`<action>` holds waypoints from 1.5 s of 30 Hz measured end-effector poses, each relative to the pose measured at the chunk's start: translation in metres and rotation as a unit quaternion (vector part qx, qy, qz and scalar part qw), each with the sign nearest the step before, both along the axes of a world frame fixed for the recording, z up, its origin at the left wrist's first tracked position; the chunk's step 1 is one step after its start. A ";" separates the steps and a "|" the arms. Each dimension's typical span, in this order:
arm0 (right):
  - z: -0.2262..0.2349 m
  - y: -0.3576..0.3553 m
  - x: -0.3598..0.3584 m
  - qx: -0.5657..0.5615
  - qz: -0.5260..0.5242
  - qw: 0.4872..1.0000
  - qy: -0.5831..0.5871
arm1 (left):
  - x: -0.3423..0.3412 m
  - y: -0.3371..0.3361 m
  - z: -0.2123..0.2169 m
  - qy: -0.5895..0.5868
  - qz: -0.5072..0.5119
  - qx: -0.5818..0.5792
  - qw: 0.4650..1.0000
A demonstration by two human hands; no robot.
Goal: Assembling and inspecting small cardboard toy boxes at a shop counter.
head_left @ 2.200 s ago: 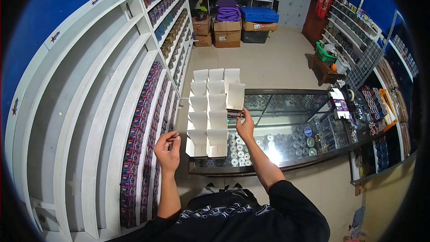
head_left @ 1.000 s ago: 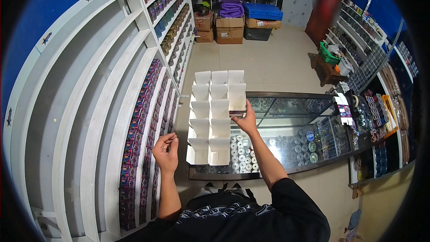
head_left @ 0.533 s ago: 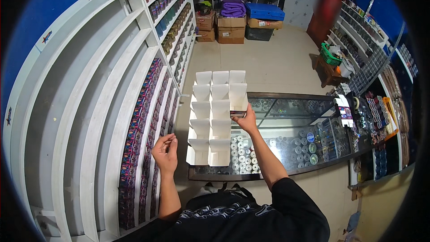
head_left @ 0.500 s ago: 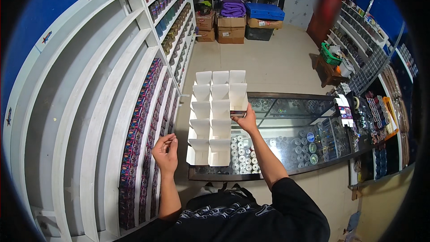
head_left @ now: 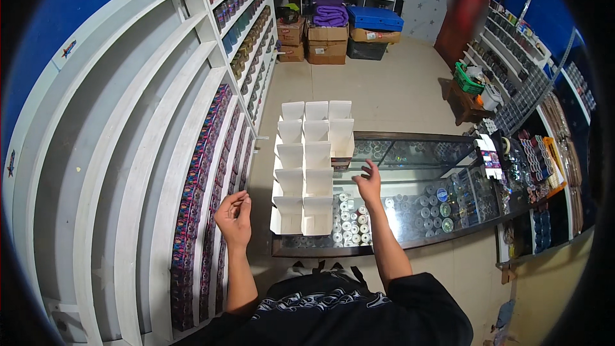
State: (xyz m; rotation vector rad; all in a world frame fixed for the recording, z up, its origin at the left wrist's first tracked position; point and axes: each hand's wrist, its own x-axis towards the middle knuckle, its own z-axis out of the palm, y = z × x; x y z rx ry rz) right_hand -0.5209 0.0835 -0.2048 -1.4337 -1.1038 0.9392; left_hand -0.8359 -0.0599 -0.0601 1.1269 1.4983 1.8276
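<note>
— White boxes (head_left: 312, 166), open-topped, stand in rows on the glass counter (head_left: 423, 192) straight ahead of you. Where is your right hand (head_left: 369, 182)?

— Your right hand hangs over the glass just beside the right edge of the boxes, fingers spread and loose, gripping nothing. The tall box (head_left: 341, 137) at the right end of the rows stands a little beyond your fingertips.

— And your left hand (head_left: 234, 216)?

— It floats to the left of the boxes, near the white shelves (head_left: 128, 154), fingers half curled with thumb and forefinger close together. You hold nothing that I can see there. Small round tins (head_left: 349, 218) show under the glass below your right wrist.
</note>
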 end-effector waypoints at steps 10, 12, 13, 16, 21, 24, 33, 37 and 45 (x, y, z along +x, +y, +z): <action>0.149 -0.123 -0.013 0.096 0.042 0.977 0.187 | 0.003 0.000 0.002 -0.030 -0.146 0.050 0.987; 0.166 -0.132 -0.024 0.137 0.064 0.965 0.213 | 0.009 -0.005 0.009 -0.044 -0.183 0.034 0.982; 0.170 -0.136 -0.027 0.146 0.077 0.962 0.216 | 0.011 -0.006 0.010 -0.059 -0.214 0.017 0.975; 0.183 -0.145 -0.036 0.167 0.090 0.961 0.203 | 0.019 -0.011 0.013 -0.048 -0.240 0.023 0.969; 0.186 -0.155 -0.026 0.184 0.103 0.956 0.203 | 0.040 -0.020 0.019 -0.032 -0.260 0.021 0.965; 0.191 -0.157 -0.012 0.188 0.109 0.956 0.199 | 0.057 -0.024 0.024 -0.008 -0.279 0.032 0.960; 0.194 -0.141 0.087 0.229 0.166 0.944 0.169 | 0.164 -0.022 0.034 -0.015 -0.247 0.057 0.967; 0.197 -0.132 0.145 0.225 0.207 0.940 0.153 | 0.232 -0.026 0.025 -0.048 -0.233 0.056 0.970; 0.205 -0.121 0.211 0.212 0.254 0.928 0.170 | 0.310 -0.033 0.036 0.007 -0.244 0.033 0.969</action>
